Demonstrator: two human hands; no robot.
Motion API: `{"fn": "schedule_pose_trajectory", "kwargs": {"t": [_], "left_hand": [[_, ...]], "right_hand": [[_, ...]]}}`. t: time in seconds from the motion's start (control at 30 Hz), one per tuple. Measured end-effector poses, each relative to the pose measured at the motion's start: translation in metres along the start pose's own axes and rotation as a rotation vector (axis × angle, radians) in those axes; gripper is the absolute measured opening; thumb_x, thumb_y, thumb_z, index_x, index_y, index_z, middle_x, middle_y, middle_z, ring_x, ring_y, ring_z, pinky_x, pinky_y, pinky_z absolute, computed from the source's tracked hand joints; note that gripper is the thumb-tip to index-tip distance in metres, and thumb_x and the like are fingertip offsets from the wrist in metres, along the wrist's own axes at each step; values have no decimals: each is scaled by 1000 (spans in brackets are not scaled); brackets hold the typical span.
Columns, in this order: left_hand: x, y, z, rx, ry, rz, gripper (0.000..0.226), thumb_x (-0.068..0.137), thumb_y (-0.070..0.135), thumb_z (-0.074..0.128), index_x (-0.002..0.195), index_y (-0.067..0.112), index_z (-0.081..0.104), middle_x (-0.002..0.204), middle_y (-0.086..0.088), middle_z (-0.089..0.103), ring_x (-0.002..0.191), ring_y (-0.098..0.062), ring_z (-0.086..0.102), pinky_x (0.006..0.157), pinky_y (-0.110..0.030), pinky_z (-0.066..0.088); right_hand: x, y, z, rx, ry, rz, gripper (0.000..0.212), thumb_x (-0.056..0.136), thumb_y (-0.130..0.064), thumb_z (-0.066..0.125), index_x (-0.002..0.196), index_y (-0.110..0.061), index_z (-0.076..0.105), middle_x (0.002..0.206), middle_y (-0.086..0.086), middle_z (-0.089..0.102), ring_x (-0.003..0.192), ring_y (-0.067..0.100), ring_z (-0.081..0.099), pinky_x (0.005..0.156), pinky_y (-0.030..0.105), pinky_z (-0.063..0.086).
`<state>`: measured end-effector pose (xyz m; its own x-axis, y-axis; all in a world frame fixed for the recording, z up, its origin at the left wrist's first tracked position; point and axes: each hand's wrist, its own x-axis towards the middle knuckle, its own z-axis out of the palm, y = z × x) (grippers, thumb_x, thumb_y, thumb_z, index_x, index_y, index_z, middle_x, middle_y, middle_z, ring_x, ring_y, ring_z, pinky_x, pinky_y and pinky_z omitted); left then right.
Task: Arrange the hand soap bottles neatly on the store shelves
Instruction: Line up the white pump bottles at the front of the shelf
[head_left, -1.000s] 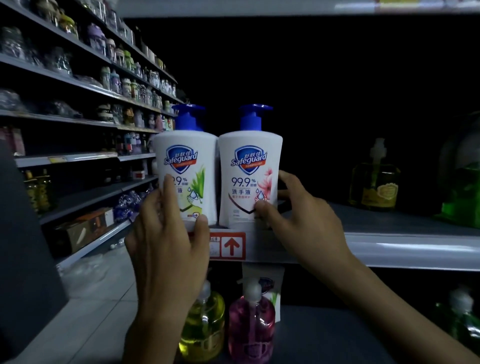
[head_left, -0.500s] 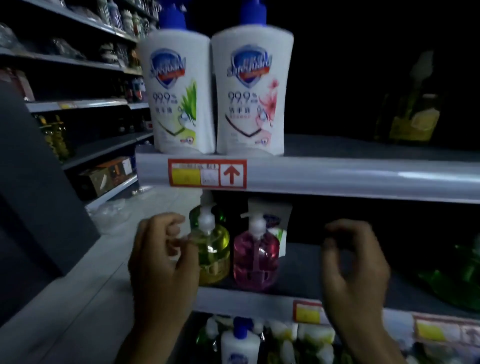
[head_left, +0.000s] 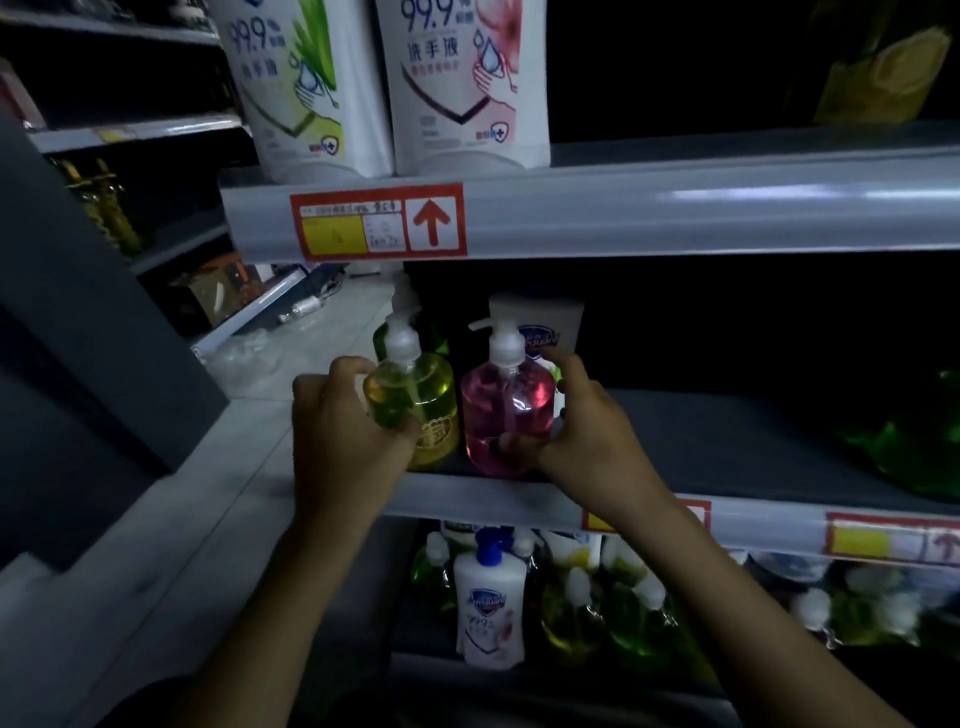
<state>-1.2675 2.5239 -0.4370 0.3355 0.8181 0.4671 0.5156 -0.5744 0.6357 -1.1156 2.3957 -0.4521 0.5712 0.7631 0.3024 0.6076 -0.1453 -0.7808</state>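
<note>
On the middle shelf (head_left: 727, 441) a yellow pump bottle (head_left: 415, 395) and a pink pump bottle (head_left: 506, 415) stand side by side at the front edge. My left hand (head_left: 343, 431) grips the yellow bottle from its left side. My right hand (head_left: 582, 431) holds the pink bottle from the right, thumb across its lower front. Behind the yellow bottle stands a green pump bottle (head_left: 395, 332); behind the pink one, a white bottle (head_left: 550, 327). Two large white bottles, a green-label one (head_left: 306, 88) and a pink-label one (head_left: 467, 88), stand on the upper shelf (head_left: 675, 208).
The bottom shelf holds a small white bottle with a blue pump (head_left: 488, 597) and several green and yellow bottles (head_left: 623, 618). A green bottle (head_left: 914, 447) sits far right on the middle shelf. Price tags (head_left: 379, 223) line the shelf edges. The aisle floor (head_left: 249, 467) runs along the left.
My view dropped from the upper shelf to the middle one. Both hands left the two large white bottles, came down and took hold of the yellow and pink pump bottles.
</note>
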Motion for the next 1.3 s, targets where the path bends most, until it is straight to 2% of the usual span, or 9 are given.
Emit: {"fn": "schedule_pose_trajectory", "kwargs": {"t": [0.1, 0.23, 0.4, 0.5, 0.77, 0.87, 1.07, 1.17, 1.3], "left_hand": [[-24, 13, 9, 60, 14, 253, 32, 78, 9, 65, 108, 16, 56, 105, -3, 50, 88, -22, 57, 63, -15, 37], [-34, 18, 30, 13, -112, 298, 51, 87, 3, 56, 136, 18, 50, 123, -3, 53, 105, -19, 55, 72, -12, 36], [-42, 36, 45, -145, -172, 230, 55, 90, -2, 50, 141, 18, 46, 109, 2, 50, 93, -13, 58, 72, -18, 50], [-49, 54, 54, -225, -188, 250, 53, 90, -2, 48, 139, 17, 48, 114, -2, 54, 99, -15, 59, 83, -32, 54], [-67, 109, 92, -366, -320, 385, 56, 92, -4, 45, 144, 17, 42, 123, 0, 53, 110, -13, 55, 90, -22, 47], [-68, 116, 107, -391, -409, 376, 60, 91, -7, 42, 145, 18, 39, 127, 1, 49, 114, -11, 52, 94, -23, 47], [-69, 116, 116, -445, -537, 335, 58, 93, -3, 43, 145, 22, 38, 138, 5, 45, 126, -9, 46, 103, -31, 45], [-60, 107, 95, -409, -436, 366, 49, 92, 0, 47, 136, 21, 51, 130, 2, 54, 112, -7, 56, 93, -26, 50], [-32, 75, 51, -379, -59, 347, 29, 84, 0, 53, 106, 17, 64, 104, -3, 60, 84, -8, 57, 71, -17, 50]], "right_hand": [[2, -1, 5, 4, 10, 16, 79, 72, -25, 82, 137, -32, 37, 125, -2, 61, 109, 17, 60, 78, 17, 41], [1, 1, 7, 26, 69, -9, 78, 71, -23, 83, 137, -33, 42, 122, -5, 65, 105, 17, 65, 89, 27, 53], [-9, 9, -4, 16, 151, -4, 83, 69, -21, 84, 139, -35, 42, 121, -7, 67, 104, 14, 66, 91, 31, 55], [-20, 19, -24, -20, 226, -8, 83, 67, -24, 86, 138, -37, 44, 120, -10, 67, 108, 11, 64, 92, 33, 54], [-42, 46, -87, -46, 375, 119, 80, 71, -26, 85, 140, -31, 45, 107, -16, 61, 83, -7, 58, 80, 10, 48], [-41, 58, -95, -41, 398, 152, 79, 72, -22, 84, 141, -26, 45, 113, -10, 66, 94, 7, 64, 85, 26, 54], [-39, 69, -101, 33, 367, 267, 81, 67, -14, 84, 137, -29, 46, 116, -6, 66, 106, 16, 65, 93, 45, 53], [-38, 54, -104, -125, 317, 299, 88, 64, -16, 80, 141, -22, 38, 124, 7, 63, 114, 30, 60, 94, 44, 50], [-39, 7, -100, -289, 436, 108, 68, 74, 0, 69, 136, -14, 45, 124, 14, 54, 106, 30, 56, 81, 25, 40]]}}
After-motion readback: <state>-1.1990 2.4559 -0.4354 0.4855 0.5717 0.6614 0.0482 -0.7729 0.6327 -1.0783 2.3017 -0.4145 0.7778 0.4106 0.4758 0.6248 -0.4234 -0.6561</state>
